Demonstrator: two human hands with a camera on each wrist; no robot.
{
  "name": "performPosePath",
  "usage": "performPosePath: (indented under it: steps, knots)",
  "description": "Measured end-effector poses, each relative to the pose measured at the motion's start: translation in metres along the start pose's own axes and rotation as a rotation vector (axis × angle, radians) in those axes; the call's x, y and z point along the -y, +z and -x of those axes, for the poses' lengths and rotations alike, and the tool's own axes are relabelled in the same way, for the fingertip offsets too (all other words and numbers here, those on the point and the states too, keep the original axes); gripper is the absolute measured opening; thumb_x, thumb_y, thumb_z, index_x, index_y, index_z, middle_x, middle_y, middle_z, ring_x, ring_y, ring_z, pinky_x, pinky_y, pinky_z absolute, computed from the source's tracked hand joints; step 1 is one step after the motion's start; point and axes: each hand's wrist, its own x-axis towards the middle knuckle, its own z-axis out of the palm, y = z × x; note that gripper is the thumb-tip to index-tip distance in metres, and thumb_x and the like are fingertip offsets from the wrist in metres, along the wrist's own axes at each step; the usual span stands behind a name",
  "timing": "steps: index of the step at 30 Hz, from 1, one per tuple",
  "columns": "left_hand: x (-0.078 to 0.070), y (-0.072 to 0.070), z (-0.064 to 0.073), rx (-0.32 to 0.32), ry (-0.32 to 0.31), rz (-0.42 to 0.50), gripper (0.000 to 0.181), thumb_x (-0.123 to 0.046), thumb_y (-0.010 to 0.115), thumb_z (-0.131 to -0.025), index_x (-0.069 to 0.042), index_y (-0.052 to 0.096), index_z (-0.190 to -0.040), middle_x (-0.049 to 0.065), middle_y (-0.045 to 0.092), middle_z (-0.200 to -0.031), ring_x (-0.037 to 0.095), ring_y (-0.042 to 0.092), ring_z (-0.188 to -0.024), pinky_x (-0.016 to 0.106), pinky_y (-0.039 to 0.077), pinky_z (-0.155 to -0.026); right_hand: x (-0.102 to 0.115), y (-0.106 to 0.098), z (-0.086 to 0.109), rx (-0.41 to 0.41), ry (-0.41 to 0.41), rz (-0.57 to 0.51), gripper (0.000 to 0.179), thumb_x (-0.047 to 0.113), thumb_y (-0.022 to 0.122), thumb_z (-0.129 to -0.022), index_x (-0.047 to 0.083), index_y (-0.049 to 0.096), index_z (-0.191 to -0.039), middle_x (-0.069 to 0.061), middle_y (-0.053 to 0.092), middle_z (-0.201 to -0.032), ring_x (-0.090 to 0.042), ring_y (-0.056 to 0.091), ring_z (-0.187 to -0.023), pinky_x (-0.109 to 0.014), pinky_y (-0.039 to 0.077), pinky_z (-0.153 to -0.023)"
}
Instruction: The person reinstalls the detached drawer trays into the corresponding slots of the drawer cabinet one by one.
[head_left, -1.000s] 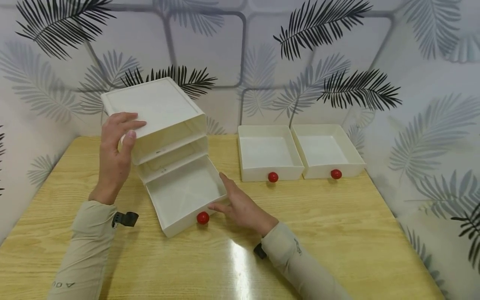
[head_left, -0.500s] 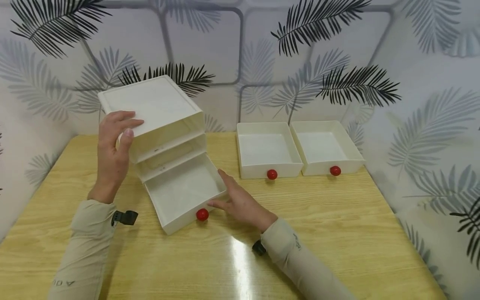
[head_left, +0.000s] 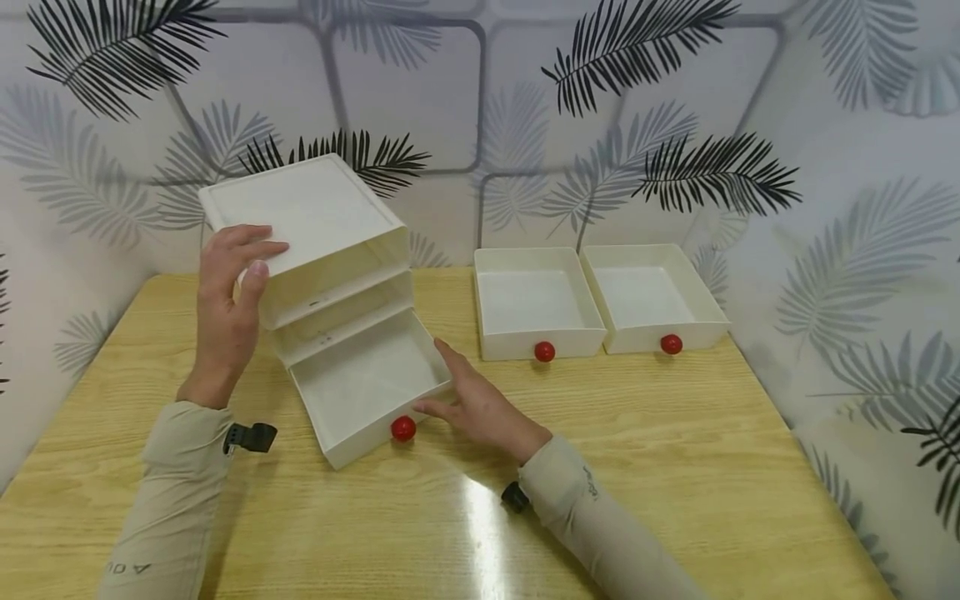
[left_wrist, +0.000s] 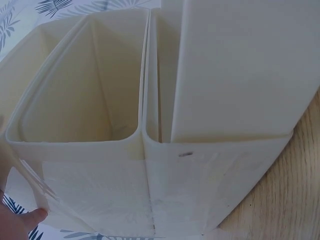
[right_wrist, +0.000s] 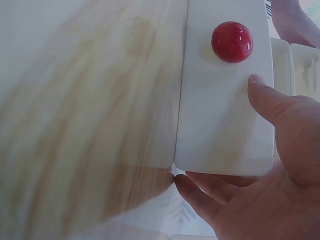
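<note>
A white drawer cabinet [head_left: 307, 212] stands at an angle on the left of the table, its upper two compartments without drawers. From its bottom compartment a white drawer [head_left: 367, 375] with a red knob [head_left: 403, 428] sticks far out. My left hand [head_left: 228, 304] rests on the cabinet's left top edge, fingers on the top and thumb by the front edge. With my right hand [head_left: 480, 408] I hold the drawer's front right corner. In the right wrist view the thumb [right_wrist: 267, 100] lies on the drawer front beside the knob, and the fingers [right_wrist: 205, 197] along its side.
Two more white drawers [head_left: 538, 343] [head_left: 663, 337] with red knobs stand side by side at the back right of the wooden table [head_left: 637, 450]. Behind the table rises a leaf-patterned backdrop [head_left: 525, 125].
The head view shifts slightly. Otherwise both hands, the cabinet and the drawers keep nearly the same places.
</note>
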Motion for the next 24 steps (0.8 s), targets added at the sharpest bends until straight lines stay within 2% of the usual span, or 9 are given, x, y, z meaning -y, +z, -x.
performPosePath:
  steps: [10,14,20,24]
  knots:
    - [0.000,0.000,0.001,0.001,-0.011,0.000,0.040,-0.020,0.049,-0.102,0.009,0.071,-0.118,0.030,0.060,-0.137,0.032,0.043,-0.143,0.035,0.022,-0.123,-0.003,0.004,-0.005,-0.012,-0.033,0.008,0.099,0.045,0.068,-0.098,0.015,0.005,-0.169,-0.010,0.019,-0.175,-0.028,0.028,-0.159,-0.046,0.029,-0.128]
    - [0.005,0.000,0.001,-0.005,-0.015,-0.004,0.040,-0.020,0.048,-0.102,0.008,0.071,-0.118,0.029,0.060,-0.136,0.031,0.043,-0.143,0.035,0.022,-0.123,-0.003,0.005,-0.007,-0.009,-0.036,0.009,0.098,0.044,0.065,-0.100,0.014,0.002,-0.169,-0.012,0.017,-0.175,-0.029,0.027,-0.160,-0.046,0.028,-0.129]
    - [0.018,0.001,0.002,-0.001,-0.020,-0.012,0.039,-0.020,0.048,-0.103,0.006,0.072,-0.118,0.027,0.061,-0.137,0.030,0.042,-0.144,0.036,0.021,-0.124,-0.005,0.007,-0.010,-0.023,-0.049,-0.005,0.094,0.038,0.063,-0.102,0.007,0.003,-0.167,-0.017,0.024,-0.172,-0.032,0.034,-0.156,-0.048,0.029,-0.128]
    - [0.018,0.001,0.001,-0.001,-0.018,-0.008,0.039,-0.019,0.048,-0.103,0.006,0.073,-0.119,0.027,0.061,-0.137,0.030,0.042,-0.144,0.036,0.021,-0.124,-0.005,0.007,-0.012,-0.030,-0.057,-0.011,0.093,0.037,0.063,-0.102,0.006,0.005,-0.167,-0.018,0.027,-0.170,-0.033,0.036,-0.155,-0.048,0.031,-0.127]
